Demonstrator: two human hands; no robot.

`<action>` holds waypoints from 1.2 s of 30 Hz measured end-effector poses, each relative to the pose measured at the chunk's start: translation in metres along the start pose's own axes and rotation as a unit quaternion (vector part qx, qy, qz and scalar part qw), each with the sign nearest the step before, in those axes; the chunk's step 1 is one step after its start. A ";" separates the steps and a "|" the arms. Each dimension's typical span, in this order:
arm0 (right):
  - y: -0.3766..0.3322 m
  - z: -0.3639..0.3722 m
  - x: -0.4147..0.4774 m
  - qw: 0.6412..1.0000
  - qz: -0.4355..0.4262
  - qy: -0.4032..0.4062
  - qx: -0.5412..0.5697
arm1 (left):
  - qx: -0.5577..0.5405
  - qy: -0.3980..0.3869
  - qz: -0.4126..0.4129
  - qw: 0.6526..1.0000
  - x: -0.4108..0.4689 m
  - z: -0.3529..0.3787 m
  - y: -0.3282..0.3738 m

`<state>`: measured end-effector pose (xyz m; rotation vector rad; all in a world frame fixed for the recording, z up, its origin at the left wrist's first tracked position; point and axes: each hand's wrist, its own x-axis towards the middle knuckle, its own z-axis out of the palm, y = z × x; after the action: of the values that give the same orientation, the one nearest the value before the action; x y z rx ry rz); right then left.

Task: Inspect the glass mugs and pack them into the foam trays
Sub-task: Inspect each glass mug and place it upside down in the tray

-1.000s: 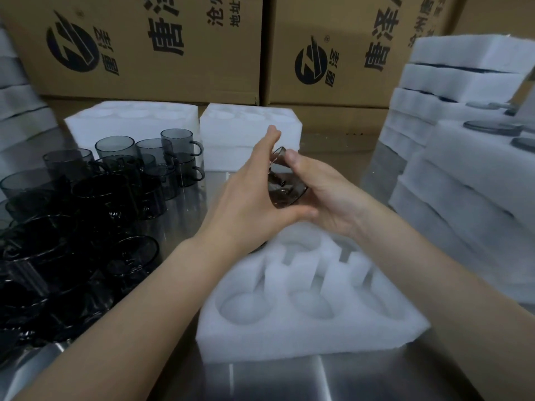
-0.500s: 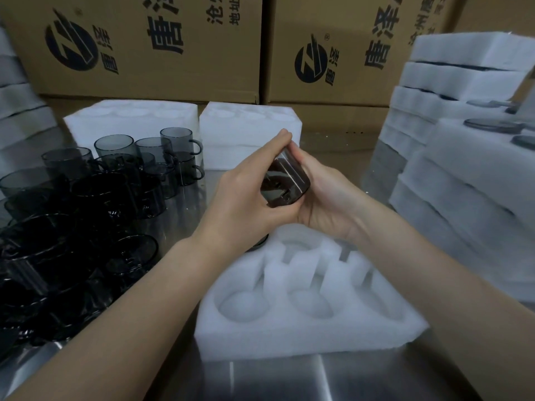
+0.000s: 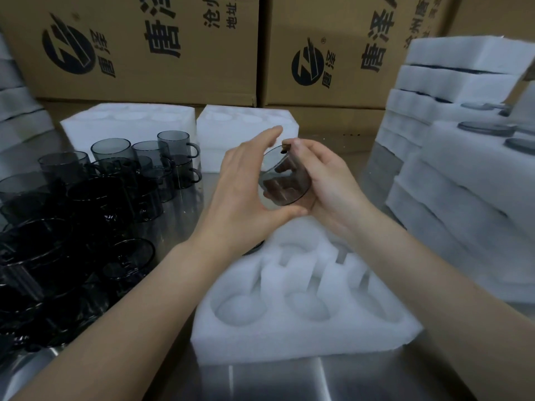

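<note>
Watching, I see left hand (image 3: 246,192), right hand (image 3: 330,180), fingers curled round smoky glass mug (image 3: 285,183) | white foam tray (image 3: 289,334), round pockets | steel desk (image 3: 275,380), cardboard boxes (image 3: 144,47) behind

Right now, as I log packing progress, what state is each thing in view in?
held mug: lifted above the tray, tipped sideways, between both hands.
left hand: holds the held mug, thumb beneath it.
right hand: holds the held mug, fingers curled round it.
foam tray: near three pockets empty.
loose mugs: upright, some stacked, unpacked.
foam stack: piled at the right.
</note>
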<state>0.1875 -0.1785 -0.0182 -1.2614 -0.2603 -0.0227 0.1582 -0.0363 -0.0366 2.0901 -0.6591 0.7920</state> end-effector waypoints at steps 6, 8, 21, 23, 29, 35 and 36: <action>0.006 0.002 -0.002 0.996 -0.003 -0.036 -0.086 | 0.021 0.007 -0.052 0.998 0.000 0.005 -0.002; 0.006 0.003 -0.003 0.995 0.012 -0.061 -0.076 | 0.026 0.007 -0.068 0.997 0.000 0.005 -0.004; 0.007 -0.002 -0.002 0.987 -0.052 -0.053 -0.140 | 0.002 -0.008 -0.047 0.999 -0.001 0.005 -0.004; 0.006 -0.006 0.000 0.991 -0.007 -0.076 -0.111 | 0.004 -0.025 -0.051 0.998 0.000 0.004 -0.003; -0.008 -0.020 0.008 0.982 0.139 -0.132 0.003 | -0.018 -0.076 -0.045 0.996 0.001 -0.006 0.002; -0.016 -0.026 0.005 0.976 0.136 -0.170 -0.012 | -0.049 -0.105 -0.075 0.990 0.006 -0.013 0.001; -0.020 -0.028 0.004 0.975 0.142 -0.167 -0.025 | -0.045 -0.113 -0.080 0.989 0.006 -0.013 -0.001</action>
<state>0.1938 -0.2109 -0.0066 -1.3398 -0.3673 0.4341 0.1591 -0.0260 -0.0260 2.1373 -0.6247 0.4304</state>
